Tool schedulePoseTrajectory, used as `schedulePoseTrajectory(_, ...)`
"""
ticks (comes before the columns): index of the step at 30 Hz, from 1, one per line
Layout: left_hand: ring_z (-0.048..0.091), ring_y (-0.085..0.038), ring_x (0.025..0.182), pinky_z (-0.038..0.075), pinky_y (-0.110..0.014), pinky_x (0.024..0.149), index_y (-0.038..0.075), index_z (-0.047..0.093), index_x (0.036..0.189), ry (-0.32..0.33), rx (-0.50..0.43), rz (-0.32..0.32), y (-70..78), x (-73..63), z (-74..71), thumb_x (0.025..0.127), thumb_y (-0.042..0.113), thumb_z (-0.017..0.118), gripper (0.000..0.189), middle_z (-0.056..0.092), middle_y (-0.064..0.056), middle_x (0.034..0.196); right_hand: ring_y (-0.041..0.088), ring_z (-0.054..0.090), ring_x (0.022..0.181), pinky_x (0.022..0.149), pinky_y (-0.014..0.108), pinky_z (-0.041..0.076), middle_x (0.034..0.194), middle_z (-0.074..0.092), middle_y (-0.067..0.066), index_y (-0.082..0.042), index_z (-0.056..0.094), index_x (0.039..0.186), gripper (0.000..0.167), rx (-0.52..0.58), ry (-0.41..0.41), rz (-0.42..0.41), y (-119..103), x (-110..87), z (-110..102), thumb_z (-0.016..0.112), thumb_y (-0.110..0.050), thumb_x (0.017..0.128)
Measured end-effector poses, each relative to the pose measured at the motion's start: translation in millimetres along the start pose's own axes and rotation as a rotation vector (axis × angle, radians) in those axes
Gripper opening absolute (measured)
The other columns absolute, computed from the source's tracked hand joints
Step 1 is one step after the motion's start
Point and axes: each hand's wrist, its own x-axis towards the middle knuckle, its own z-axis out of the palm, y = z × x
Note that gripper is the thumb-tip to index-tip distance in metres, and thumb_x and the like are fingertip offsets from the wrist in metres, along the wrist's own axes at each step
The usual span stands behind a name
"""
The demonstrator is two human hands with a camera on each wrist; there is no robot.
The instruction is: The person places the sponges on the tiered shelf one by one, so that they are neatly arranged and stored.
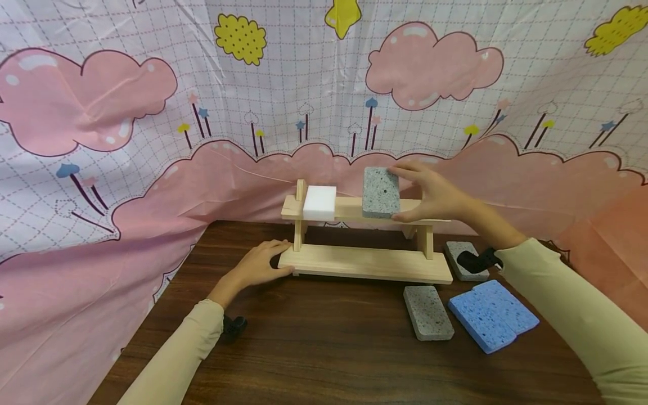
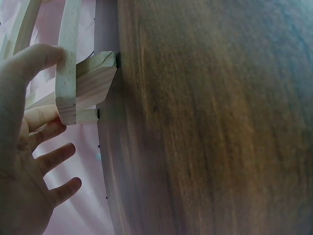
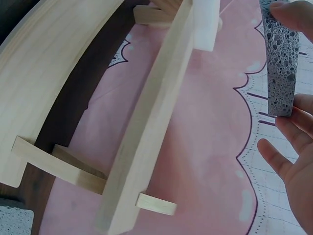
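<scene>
Grasping a grey speckled block [image 1: 381, 192] in the right hand [image 1: 435, 194], thumb near the lower end and fingertips near the upper end in the head view, the left side of the block uncovered. Holding it over the upper board [image 1: 349, 208] of a wooden rack [image 1: 425, 242], to the right of a white block [image 1: 320, 202] resting on the same board, with a gap between the two. Well apart from the left hand [image 1: 260, 261], lower down at the rack's other end: gripping the left end of the lower board [image 1: 364, 262], thumb at the front edge, fingers toward the back.

Visible from the left wrist alone: ring and little fingers spread free of the wood, beside thumb and forefinger pinching the board's end. Visible from the right wrist: the narrow, pitted edge of the held block and a plain gap down to the upper board, hard to judge from the head; also a short wooden stub [image 3: 156, 203] beyond that board, hidden in the head view behind the right hand.

Visible whole only from the head: blue sponges [image 1: 493, 315] side by side on the dark table [image 1: 324, 343], just beside the front grey block [image 1: 429, 313].
</scene>
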Motion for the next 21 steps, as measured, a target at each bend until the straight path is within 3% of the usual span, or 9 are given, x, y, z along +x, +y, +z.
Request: schedulePoseTrajectory(21,0.046,-0.04,0.141,0.038,-0.068,0.111,0.015,0.047,0.154,0.007,0.008,0.003,-1.0,-0.1,2.1,0.094,0.056,0.066,0.076,0.049,-0.011,0.155,0.04,0.044,0.138,0.105,0.061,0.046,0.155,0.041,0.022,0.002,0.044,0.152,0.104,-0.02,0.021,-0.017,17.6,17.2,30.0,0.095,-0.026,0.067)
